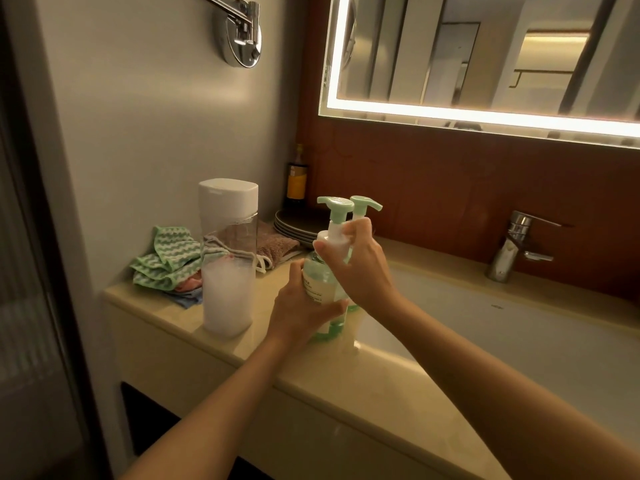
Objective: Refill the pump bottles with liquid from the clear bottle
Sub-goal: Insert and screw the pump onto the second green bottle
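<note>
A green pump bottle (320, 284) with a white collar and pale green pump head stands on the beige counter (242, 344). My left hand (299, 311) grips its body. My right hand (360, 268) pinches the white collar under the pump head. A second pump bottle (363, 206) stands right behind it, mostly hidden by my right hand. The tall clear bottle (228, 258) with a white cap stands to the left on the counter, about half full of milky liquid.
Folded green-and-white and brown cloths (166, 261) lie behind the clear bottle. A stack of dark plates (294, 226) and a dark glass bottle (297, 181) stand at the back wall. The sink basin (502, 334) and chrome tap (512, 244) lie to the right, under a lit mirror.
</note>
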{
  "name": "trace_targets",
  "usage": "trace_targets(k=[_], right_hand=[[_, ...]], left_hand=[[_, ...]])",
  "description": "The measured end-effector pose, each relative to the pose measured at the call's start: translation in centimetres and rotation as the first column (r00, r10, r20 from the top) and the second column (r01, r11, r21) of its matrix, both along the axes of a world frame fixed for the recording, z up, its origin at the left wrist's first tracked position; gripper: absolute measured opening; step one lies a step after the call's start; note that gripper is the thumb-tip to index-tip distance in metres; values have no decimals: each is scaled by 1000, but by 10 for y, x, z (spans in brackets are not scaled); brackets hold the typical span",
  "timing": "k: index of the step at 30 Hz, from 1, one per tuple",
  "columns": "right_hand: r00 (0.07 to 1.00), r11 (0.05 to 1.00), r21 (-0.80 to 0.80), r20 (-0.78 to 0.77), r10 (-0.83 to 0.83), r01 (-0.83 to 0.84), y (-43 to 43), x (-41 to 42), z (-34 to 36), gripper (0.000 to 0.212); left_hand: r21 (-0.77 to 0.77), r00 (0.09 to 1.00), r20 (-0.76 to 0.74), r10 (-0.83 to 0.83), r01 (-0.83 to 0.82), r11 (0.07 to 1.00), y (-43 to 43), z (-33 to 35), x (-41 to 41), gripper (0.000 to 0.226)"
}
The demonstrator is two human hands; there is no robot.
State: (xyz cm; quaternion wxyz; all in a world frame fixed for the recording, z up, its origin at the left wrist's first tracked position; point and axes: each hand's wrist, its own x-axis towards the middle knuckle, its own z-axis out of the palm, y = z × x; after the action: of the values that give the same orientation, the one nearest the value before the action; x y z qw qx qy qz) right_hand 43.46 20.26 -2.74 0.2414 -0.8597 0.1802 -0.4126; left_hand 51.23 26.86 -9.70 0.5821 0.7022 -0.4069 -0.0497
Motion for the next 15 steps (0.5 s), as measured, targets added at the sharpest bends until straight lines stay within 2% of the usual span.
trace_targets(k=[3,5,9,12,15], right_hand=[[994,993,71,-49,99,-95,4,2,1,32],[994,989,111,-42,99,-94,6,1,-1,31],[998,997,-41,5,-58,58,2,-3,-6,41],[994,995,-19,43,-98,99,-3,-2,-5,44],[999,999,-12,4,-53,53,-5,5,-5,56]], left_hand=[[2,1000,23,18,-18,1000,0,-1,-1,81],[4,999,34,26,-26,1000,0,-1,-2,82],[14,998,45,40,-40,999,-1,-1,-1,83],[21,998,49,44,-45,999,0,-1,-1,84],[19,998,51,47,-48,999,-1,-1,-2,84]])
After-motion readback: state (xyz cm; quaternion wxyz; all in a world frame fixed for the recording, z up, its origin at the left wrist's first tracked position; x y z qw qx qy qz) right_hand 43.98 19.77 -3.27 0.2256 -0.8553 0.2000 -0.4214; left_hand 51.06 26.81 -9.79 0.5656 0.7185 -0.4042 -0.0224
